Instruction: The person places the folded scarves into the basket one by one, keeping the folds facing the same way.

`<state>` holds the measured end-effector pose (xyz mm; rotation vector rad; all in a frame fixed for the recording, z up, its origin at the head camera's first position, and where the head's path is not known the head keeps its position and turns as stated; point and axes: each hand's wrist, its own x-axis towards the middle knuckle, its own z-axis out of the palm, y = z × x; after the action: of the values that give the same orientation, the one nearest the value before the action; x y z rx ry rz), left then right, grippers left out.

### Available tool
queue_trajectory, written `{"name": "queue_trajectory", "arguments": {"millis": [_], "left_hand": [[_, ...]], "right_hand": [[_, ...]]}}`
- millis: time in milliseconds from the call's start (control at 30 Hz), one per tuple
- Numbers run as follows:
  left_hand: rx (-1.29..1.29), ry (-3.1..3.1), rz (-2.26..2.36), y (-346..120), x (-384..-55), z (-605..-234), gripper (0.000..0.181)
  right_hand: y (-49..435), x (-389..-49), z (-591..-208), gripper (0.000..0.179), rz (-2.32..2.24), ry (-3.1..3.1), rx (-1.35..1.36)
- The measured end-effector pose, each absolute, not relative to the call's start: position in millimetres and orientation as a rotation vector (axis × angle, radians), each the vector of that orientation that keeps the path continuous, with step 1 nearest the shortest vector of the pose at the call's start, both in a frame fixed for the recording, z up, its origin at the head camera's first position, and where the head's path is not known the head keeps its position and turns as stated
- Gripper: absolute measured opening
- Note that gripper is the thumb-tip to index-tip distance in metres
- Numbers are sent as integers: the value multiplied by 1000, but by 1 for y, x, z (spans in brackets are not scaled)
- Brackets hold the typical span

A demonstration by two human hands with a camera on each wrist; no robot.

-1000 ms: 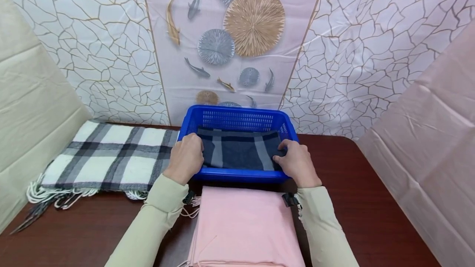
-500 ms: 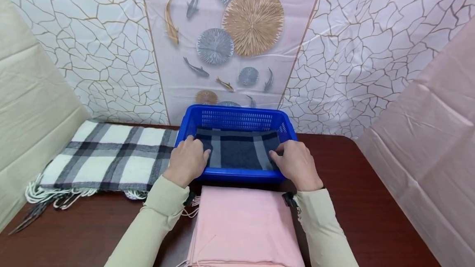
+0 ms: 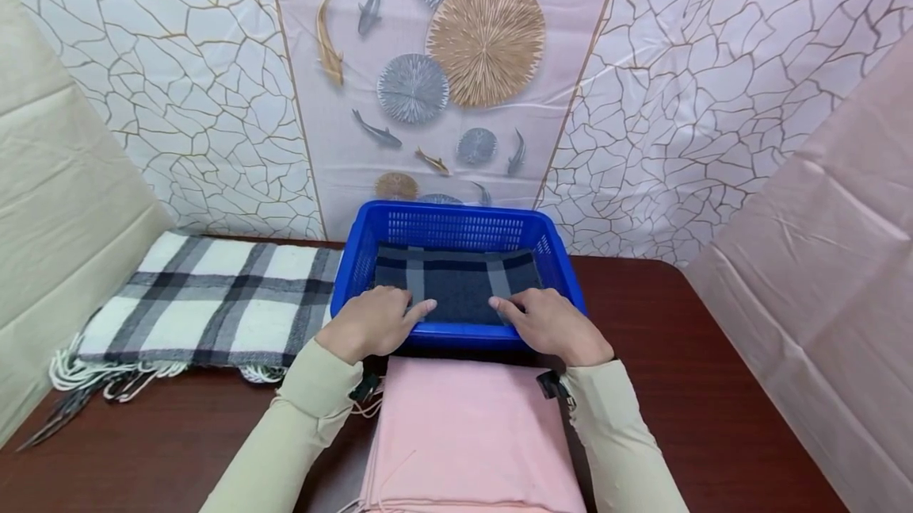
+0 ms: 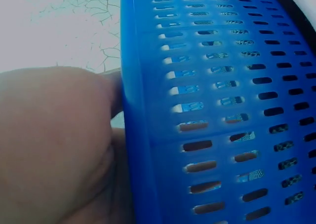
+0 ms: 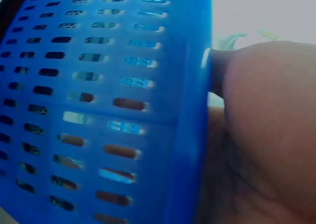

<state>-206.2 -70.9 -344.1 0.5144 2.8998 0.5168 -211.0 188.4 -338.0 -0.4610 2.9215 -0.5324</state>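
Note:
A blue plastic basket (image 3: 467, 331) with slotted walls stands at the back middle of the table. Inside lies a folded dark plaid scarf (image 3: 460, 295) with paler grey stripes. My left hand (image 3: 374, 323) reaches over the basket's near rim on the left, thumb stretched toward the middle. Mirroring it on the right, my right hand (image 3: 559, 323) reaches in with its thumb pointing inward. Both wrist views show the slotted wall close up, with bits of the left fingers (image 4: 200, 166) and right fingers (image 5: 121, 151) showing through the slots. From the head, the fingertips are hidden.
A folded pink scarf (image 3: 474, 434) lies between my forearms, in front of the basket. To the left, a black-and-white checked scarf (image 3: 214, 299) with fringe lies flat. The dark red table (image 3: 685, 386) meets a patterned backdrop (image 3: 649, 140) behind.
Both hands have come from the scarf's side edges toward me, over the near rim. The thumbs have spread from the fingers. The basket and scarves keep their places.

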Motion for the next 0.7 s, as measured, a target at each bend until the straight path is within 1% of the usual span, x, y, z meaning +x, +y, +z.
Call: {"name": "queue_trajectory", "arguments": {"millis": [267,400,567,700], "left_hand": [[402,2834,500,-70,-207,-347,64],[376,2837,497,-71,-208,-348,64],[356,2834,497,-72,-209,-351,64],[321,2834,492,-72,-210,-354,63]], "right_hand": [[189,-214,-343,61,-497,2856,-331],[190,-215,-344,76,-459,2845,-283],[189,-214,-347,89,-416,2827,-226],[188,-213,-348,92,-391,2819,-210]]}}
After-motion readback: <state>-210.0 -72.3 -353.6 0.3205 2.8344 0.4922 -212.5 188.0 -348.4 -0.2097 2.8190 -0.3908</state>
